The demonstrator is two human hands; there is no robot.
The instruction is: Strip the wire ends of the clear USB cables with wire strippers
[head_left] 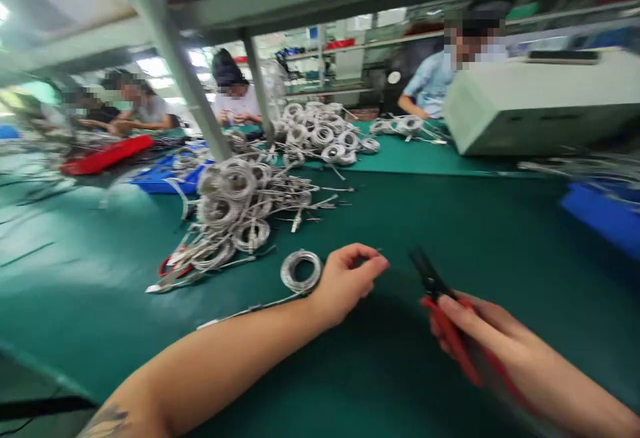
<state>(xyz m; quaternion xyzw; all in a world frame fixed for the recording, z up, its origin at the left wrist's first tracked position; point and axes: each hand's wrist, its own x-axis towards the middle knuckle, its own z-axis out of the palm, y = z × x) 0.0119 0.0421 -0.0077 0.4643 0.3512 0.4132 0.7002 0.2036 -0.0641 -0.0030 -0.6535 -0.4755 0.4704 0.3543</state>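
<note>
My left hand (347, 278) is closed in a pinch above the green mat, and a thin dark tip shows just past the fingers. It looks like the end of a grey cable (301, 271), whose coil lies against my wrist. The cable's other end runs to the left behind my forearm. My right hand (480, 331) grips red-handled pliers (434, 285) with black jaws pointing up and left. The jaws are blurred and stay apart from my left hand.
A large heap of coiled grey cables (235, 205) lies left of centre, with another pile (320, 131) behind. Blue trays (167, 175) and a red tray (107, 155) stand left. A pale box-like machine (540, 105) stands right. A metal post (175, 58) rises ahead. Several people sit across the bench.
</note>
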